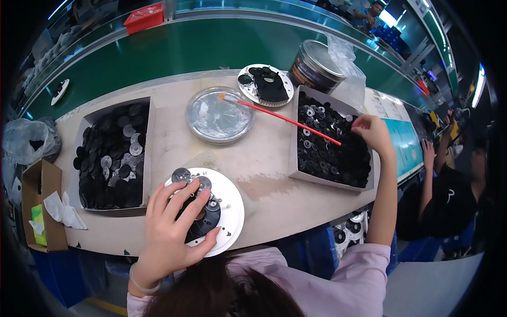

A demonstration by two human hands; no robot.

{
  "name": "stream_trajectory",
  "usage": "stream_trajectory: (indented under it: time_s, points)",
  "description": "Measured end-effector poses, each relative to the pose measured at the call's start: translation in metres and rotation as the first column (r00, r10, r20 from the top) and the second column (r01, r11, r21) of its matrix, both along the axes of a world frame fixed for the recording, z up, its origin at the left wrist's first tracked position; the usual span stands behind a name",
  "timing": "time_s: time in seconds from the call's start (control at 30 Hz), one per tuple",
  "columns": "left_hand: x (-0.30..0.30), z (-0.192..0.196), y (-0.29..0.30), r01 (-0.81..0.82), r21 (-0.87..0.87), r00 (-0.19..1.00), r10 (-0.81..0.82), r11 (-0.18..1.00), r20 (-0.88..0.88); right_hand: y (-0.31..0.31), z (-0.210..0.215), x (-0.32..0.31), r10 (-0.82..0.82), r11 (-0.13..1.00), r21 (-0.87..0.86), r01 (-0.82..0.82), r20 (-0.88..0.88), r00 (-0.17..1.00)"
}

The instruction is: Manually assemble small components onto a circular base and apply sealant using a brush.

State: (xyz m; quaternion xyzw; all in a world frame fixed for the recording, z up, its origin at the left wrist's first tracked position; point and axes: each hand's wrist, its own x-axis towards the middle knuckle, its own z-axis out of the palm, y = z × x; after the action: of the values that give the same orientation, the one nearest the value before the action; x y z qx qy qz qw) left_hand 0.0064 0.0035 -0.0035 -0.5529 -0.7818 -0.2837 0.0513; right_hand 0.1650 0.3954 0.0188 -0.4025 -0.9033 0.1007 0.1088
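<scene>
My left hand (177, 227) rests over a white round base (232, 203), thumb and fingers spread around the dark mechanism on it and gripping it. Two grey gears (181, 175) show at its fingertips. My right hand (374, 132) is at the far right edge of a shallow box (334, 182) filled with small black gears (332, 153). Its thumb and fingertips are pinched together; whatever lies between them is too small to make out. A red-handled brush (296, 124) reaches from a plastic-covered round dish (219, 138) across to that box.
On the left stands a box (150, 127) of black and grey discs, beside a brown carton (50, 232). Farther back are another round base with black parts (270, 87) and a tin can (317, 66). A green conveyor (222, 47) runs behind. Another person (443, 195) sits at right.
</scene>
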Motion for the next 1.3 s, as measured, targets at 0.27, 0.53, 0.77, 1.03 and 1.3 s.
stream_trajectory:
  time_s: [0.27, 0.53, 0.77, 1.03, 1.3]
  points:
    - [0.000, 0.000, 0.003, -0.001, 0.020, 1.000, 0.001, 1.000, -0.002, -0.032, -0.035, 0.020, 0.001, 0.991, 0.133, -0.001, -0.004, 1.000]
    - [0.001, -0.002, 0.003, 0.011, 0.027, 1.000, -0.012, 1.000, 0.013, -0.031, -0.038, 0.026, -0.109, 0.994, 0.006, 0.111, -0.160, 0.981]
    - [0.002, -0.004, 0.000, -0.028, 0.043, 0.999, 0.027, 0.999, 0.019, -0.042, -0.039, 0.020, 0.000, 0.975, 0.219, 0.035, -0.157, 0.988]
    - [-0.001, -0.006, -0.001, -0.018, 0.041, 0.999, 0.017, 0.999, 0.035, -0.034, -0.033, 0.020, -0.179, 0.898, -0.397, -0.191, -0.725, 0.665]
    - [-0.002, -0.001, -0.002, 0.009, 0.049, 1.000, -0.010, 0.999, 0.018, -0.105, 0.003, -0.006, -0.128, 0.675, -0.499, -0.543, -0.805, 0.580]
